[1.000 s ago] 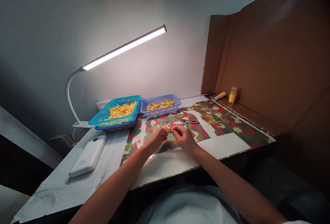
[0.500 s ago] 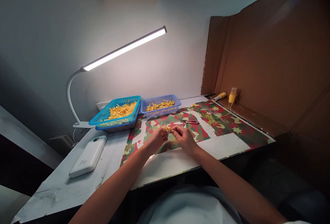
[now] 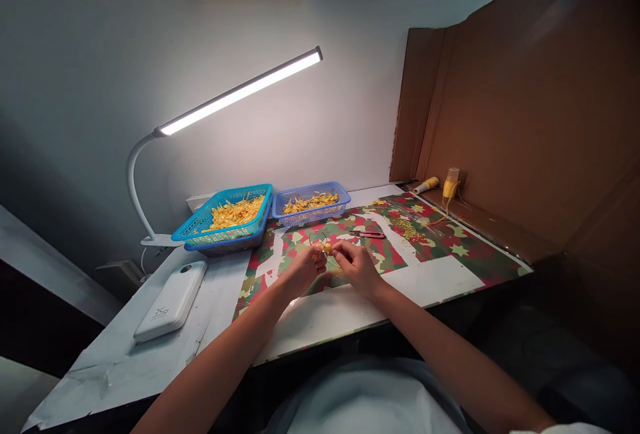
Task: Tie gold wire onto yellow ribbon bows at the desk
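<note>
Between my two hands is a small yellow piece with a thin looped cord (image 3: 327, 247); its exact kind is too small to make out. My left hand (image 3: 307, 269) is closed on it, thumb and fingers pinched together. From the other side my right hand (image 3: 356, 266) pinches at its edge, fingertips almost touching the left ones. Both hands are just above the camouflage-patterned sheet (image 3: 295, 247). Beyond them on that sheet lies a pink-handled thread snipper or cutter (image 3: 369, 235).
A teal basket (image 3: 185, 229) of yellow pieces stands back left, beside a blue basket (image 3: 287, 217) holding more. A lamp (image 3: 240, 93) reaches over them. A white power bank (image 3: 173, 304) lies left. Yellow thread spools (image 3: 450, 186) stand by the cardboard wall (image 3: 520, 121) at right.
Both hands stay in nearly the same place, still pinching the yellow piece. The whole view has shifted very slightly.
</note>
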{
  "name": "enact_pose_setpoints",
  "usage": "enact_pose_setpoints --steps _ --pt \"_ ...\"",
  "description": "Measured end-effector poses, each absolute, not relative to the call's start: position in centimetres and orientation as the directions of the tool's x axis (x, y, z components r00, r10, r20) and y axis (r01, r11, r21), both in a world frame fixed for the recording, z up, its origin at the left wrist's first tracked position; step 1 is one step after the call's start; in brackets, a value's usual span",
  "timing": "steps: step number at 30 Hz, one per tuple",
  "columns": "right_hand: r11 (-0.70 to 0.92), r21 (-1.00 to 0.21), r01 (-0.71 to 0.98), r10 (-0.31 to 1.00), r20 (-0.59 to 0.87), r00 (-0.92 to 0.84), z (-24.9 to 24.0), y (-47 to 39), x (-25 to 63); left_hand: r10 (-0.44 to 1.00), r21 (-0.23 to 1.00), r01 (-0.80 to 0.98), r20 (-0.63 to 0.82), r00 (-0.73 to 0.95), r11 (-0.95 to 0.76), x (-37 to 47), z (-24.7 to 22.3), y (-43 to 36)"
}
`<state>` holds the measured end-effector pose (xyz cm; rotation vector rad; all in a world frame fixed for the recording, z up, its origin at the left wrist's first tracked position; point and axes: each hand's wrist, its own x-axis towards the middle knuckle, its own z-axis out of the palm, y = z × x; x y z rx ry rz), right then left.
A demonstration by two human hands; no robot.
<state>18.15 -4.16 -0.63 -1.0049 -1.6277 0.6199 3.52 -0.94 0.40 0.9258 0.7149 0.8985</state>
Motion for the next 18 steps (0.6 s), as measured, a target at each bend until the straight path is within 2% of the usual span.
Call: enact_pose_setpoints --steps 9,18 --pt "0.53 -0.784 0.323 0.837 0.544 -0.052 -0.6 -4.2 18.1 0.902 0.916 -0.292 -0.14 0.409 0.275 3.7 0.2 -0.9" --pt "0.558 -0.751 0.354 0.816 0.573 -0.07 -0.8 -4.0 18.2 0.927 0.963 -0.218 -0.069 0.368 0.158 3.5 -0.6 -0.5"
